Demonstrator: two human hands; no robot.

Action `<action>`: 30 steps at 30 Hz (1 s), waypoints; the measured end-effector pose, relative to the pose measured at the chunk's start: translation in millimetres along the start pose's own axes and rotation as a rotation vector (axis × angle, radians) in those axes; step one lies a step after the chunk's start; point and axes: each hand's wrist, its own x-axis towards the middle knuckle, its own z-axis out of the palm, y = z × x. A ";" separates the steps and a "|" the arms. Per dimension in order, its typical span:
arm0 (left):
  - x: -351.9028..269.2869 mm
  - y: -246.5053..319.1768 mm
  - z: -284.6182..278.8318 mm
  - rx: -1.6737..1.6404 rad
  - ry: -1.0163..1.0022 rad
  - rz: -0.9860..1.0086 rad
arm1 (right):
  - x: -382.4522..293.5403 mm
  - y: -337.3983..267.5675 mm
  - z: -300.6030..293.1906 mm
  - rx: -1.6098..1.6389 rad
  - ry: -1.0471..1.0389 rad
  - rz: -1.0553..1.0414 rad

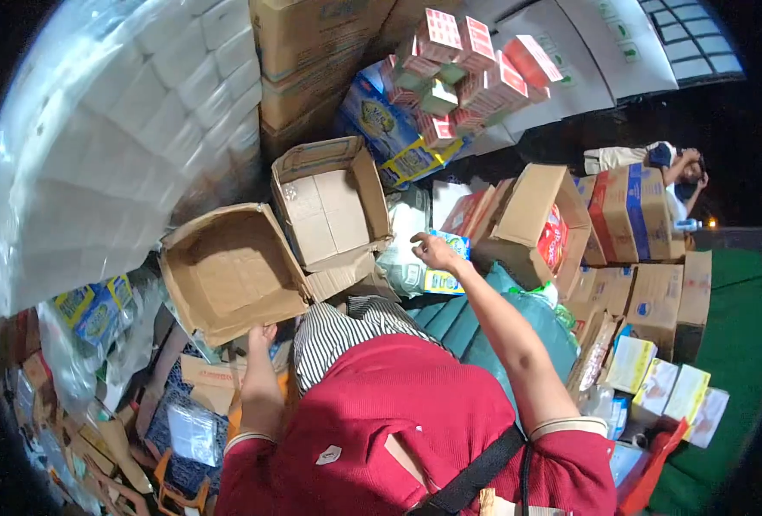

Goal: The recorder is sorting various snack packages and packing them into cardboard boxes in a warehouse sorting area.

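Observation:
My left hand [263, 333] grips the near edge of an open, shallow cardboard box [235, 267], which is tilted with its bare inside facing me. A second open cardboard box [329, 213] leans just beyond it, with a flap hanging towards my legs. My right hand [437, 251] reaches forward with bent fingers apart and nothing visible in them. Below and behind that hand shows a blue and yellow printed pack [446, 284], partly covered by it. A clear plastic bag [406, 245] with pale contents lies between the second box and my right hand.
Plastic-wrapped white packs [181, 97] rise at the left. Small red-and-white boxes [477, 71] are piled on a blue carton [374, 113]. At the right are a teal sack [510, 322], an open carton [529, 226] with red packs, and a person [665, 168] beyond more cartons.

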 end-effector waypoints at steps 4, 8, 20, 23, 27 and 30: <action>2.4 9.9 -23.7 -0.085 -0.669 -0.292 | 14.0 -1.5 -34.7 -0.030 0.099 -0.006; -48.4 35.0 61.6 0.056 -0.412 0.111 | 39.0 30.2 -98.0 0.042 0.376 -0.079; -346.1 97.5 420.7 0.569 -0.748 0.842 | 96.0 17.3 -339.1 -0.121 1.176 -0.043; -368.8 49.2 464.0 0.598 -0.829 0.775 | 105.1 32.2 -377.6 -0.101 1.053 0.165; -393.5 -6.3 492.7 0.791 -0.890 0.645 | 131.3 55.9 -410.2 -0.167 0.903 0.196; -410.8 -29.7 499.4 0.812 -0.850 0.653 | 149.8 58.8 -423.1 -0.189 0.775 0.217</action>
